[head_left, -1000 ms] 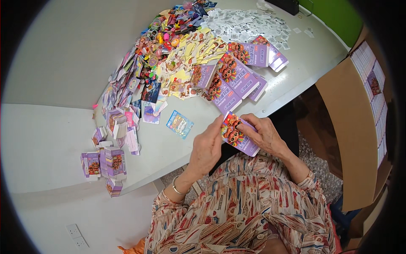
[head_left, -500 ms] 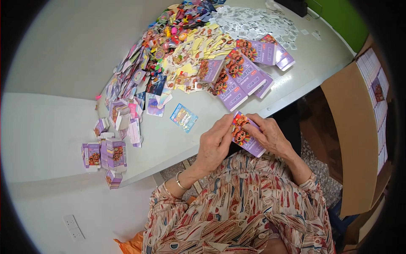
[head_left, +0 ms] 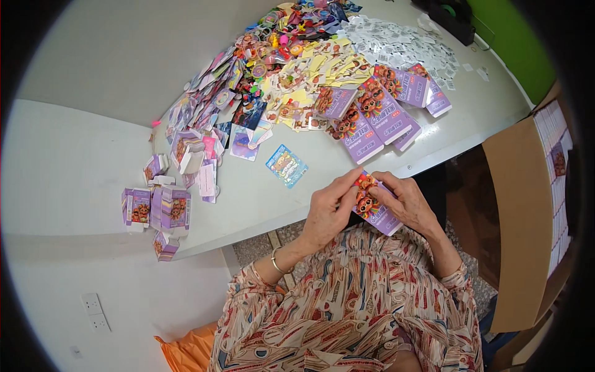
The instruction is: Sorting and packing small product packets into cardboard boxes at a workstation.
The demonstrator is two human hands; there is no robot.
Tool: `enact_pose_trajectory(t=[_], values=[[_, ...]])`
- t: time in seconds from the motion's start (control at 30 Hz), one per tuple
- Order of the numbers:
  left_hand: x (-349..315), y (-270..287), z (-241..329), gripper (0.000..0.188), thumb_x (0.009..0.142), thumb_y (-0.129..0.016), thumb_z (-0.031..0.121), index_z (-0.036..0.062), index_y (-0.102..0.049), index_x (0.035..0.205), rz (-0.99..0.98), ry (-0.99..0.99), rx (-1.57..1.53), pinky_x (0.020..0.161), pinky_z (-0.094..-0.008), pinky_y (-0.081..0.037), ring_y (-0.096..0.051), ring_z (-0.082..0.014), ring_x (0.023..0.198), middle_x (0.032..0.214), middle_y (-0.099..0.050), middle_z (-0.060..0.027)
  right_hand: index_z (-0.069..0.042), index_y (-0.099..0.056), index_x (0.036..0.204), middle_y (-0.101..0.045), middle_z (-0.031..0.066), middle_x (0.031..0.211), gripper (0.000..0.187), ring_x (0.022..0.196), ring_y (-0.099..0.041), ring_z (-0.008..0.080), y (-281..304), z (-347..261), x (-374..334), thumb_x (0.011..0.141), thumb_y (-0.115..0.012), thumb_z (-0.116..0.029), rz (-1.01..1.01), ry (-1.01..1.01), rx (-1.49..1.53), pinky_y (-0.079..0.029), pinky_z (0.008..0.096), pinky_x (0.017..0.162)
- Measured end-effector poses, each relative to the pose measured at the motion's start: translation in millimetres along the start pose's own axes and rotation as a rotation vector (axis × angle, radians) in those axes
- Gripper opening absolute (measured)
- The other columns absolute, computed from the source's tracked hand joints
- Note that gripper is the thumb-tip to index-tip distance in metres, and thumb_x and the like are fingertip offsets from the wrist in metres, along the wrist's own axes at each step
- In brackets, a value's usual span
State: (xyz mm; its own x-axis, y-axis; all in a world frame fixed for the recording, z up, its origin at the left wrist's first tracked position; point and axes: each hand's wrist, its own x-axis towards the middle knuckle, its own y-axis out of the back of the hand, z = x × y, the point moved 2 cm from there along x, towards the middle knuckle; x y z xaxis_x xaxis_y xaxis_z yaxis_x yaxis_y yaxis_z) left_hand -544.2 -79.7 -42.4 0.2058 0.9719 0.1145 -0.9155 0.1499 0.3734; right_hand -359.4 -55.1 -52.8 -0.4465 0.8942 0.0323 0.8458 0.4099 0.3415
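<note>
A purple printed box (head_left: pixel 382 218) with colourful cartoon figures is held over my lap, just off the table's front edge. My left hand (head_left: pixel 327 209) pinches its upper left corner, fingers closed. My right hand (head_left: pixel 406 201) grips the upper right side, with the thumb lying across the printed front. Whether the top is open cannot be seen under my fingers. Beyond my hands, several similar purple boxes (head_left: pixel 389 123) lie overlapping on the table. A blue printed card (head_left: pixel 287 166) lies by itself to the left of them.
Yellow-backed cut-outs (head_left: pixel 294 77), small white labels (head_left: pixel 403 46) and colourful trinkets (head_left: pixel 273 46) are heaped at the back. Small purple boxes (head_left: pixel 173 208) cluster at the table's left end. To the right, a large cardboard carton (head_left: pixel 520 229) holds rows of packs.
The whole view has shifted, so the table things appear farther right. Both hands stay on the purple box, with only slight finger movement at its top.
</note>
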Motion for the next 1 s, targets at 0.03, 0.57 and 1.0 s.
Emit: enact_pose_trajectory(t=[0.03, 0.57, 1.0], values=[[1, 3, -3, 0.036, 0.093, -0.054, 0.002, -0.0010, -0.052, 0.129, -0.012, 0.085, -0.096, 0.084, -0.0259, -0.049, -0.063, -0.0155, 0.100, 0.109, -0.066, -0.0120, -0.001, -0.058, 0.114, -0.058, 0.0131, 0.061, 0.030, 0.053, -0.054, 0.0146, 0, -2, 1, 0.093, -0.060, -0.022, 0.023, 0.007, 0.015, -0.044, 0.0313, 0.054], [17, 16, 7, 0.036, 0.096, -0.055, 0.012, 0.0029, -0.042, 0.129, 0.181, 0.350, -0.940, 0.084, -0.0307, -0.054, -0.062, -0.0143, 0.100, 0.115, -0.062, -0.0095, -0.001, -0.053, 0.125, -0.058, 0.0138, 0.121, 0.056, 0.111, -0.057, 0.0235, -19, -26, 30, 0.080, -0.078, -0.021, 0.117, 0.168, 0.139, -0.045, 0.0351, 0.095], [18, 30, 3, 0.041, 0.096, -0.055, 0.011, -0.0017, -0.043, 0.133, 0.210, 0.309, -0.834, 0.081, -0.0318, -0.057, -0.066, -0.0192, 0.094, 0.112, -0.064, -0.0125, 0.003, -0.046, 0.130, -0.059, 0.0100, 0.123, 0.041, 0.111, -0.059, 0.0163, -22, 2, 46, 0.095, -0.056, -0.017, 0.118, -0.055, 1.039, -0.046, 0.0364, 0.096]])
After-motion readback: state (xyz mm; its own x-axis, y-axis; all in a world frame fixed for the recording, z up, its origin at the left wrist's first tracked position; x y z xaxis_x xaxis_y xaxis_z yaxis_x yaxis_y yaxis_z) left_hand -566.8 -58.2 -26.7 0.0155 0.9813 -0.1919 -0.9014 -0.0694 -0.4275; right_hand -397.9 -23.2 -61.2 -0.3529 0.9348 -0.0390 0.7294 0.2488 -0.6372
